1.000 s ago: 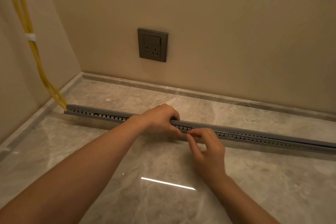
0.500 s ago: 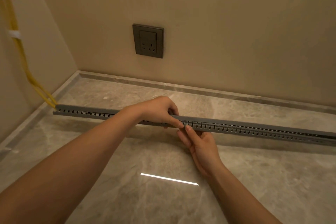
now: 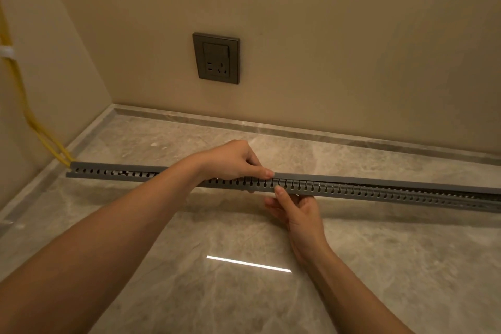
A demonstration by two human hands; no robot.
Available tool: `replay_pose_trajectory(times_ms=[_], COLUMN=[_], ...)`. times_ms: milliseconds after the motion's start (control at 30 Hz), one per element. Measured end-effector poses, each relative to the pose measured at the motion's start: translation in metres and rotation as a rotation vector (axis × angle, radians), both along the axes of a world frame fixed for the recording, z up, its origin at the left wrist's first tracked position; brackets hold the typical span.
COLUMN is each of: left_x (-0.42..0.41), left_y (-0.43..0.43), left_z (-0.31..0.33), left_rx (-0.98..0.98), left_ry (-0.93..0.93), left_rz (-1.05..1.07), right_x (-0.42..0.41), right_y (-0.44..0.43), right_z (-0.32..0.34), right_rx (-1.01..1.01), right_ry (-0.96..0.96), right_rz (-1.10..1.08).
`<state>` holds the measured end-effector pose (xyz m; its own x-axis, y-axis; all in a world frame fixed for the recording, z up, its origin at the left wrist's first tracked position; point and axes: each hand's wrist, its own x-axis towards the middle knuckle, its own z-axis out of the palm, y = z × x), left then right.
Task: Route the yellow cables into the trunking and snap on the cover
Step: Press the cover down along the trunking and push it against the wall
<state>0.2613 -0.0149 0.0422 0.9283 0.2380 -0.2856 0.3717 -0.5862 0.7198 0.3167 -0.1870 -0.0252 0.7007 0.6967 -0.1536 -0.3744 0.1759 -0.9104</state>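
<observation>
Grey slotted trunking spans the marble floor, yellow cables entering its left end. Your left hand curls over its cover; your right hand pinches the trunking from below.

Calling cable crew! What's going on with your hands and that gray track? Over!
Left hand grips trunking, thumb on cover. Right hand pinches trunking from below. Yellow cables enter left end. Nothing blocking.

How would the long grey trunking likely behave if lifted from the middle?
Probably light: the trunking is thin slotted plastic. Being long and narrow, it would likely sag at the ends if lifted where the left hand and right hand grip it. The yellow cables entering its left end may tug back.
</observation>
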Motion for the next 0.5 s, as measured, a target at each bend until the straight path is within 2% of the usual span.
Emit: replay_pose_trajectory(times_ms=[233,500], left_x=[0.0003,0.0021], left_y=[-0.0011,-0.0005], left_z=[0.0054,0.0024], left_rx=[-0.04,0.005], left_ry=[0.029,0.02], left_rz=[0.015,0.025], right_x=[-0.0071,-0.0094], right_y=[0.0036,0.0046], right_z=[0.0031,0.0001], right_rx=[0.166,0.159], right_ry=[0.127,0.148], right_rz=[-0.006,-0.018])
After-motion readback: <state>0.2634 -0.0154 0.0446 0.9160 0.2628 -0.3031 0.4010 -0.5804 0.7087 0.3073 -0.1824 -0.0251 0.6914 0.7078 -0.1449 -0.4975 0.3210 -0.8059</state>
